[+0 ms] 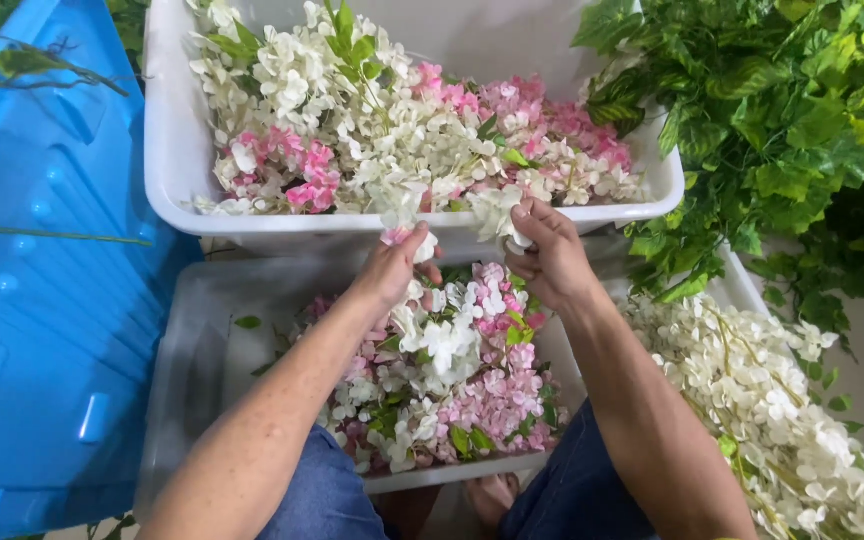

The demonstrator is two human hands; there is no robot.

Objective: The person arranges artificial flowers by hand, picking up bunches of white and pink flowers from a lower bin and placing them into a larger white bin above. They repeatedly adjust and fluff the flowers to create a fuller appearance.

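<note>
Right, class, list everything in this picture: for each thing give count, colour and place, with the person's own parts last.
upper tub: one, white, top centre, full of white and pink artificial flowers
lower tub: one, clear, below it, with pink and white blossoms
white flower garland: one heap, lower right
green leafy foliage: one mass, upper right
blue plastic panel: one, left
left hand: one, pinching a pink and white flower
right hand: one, gripping a white blossom at the upper tub's rim
</note>
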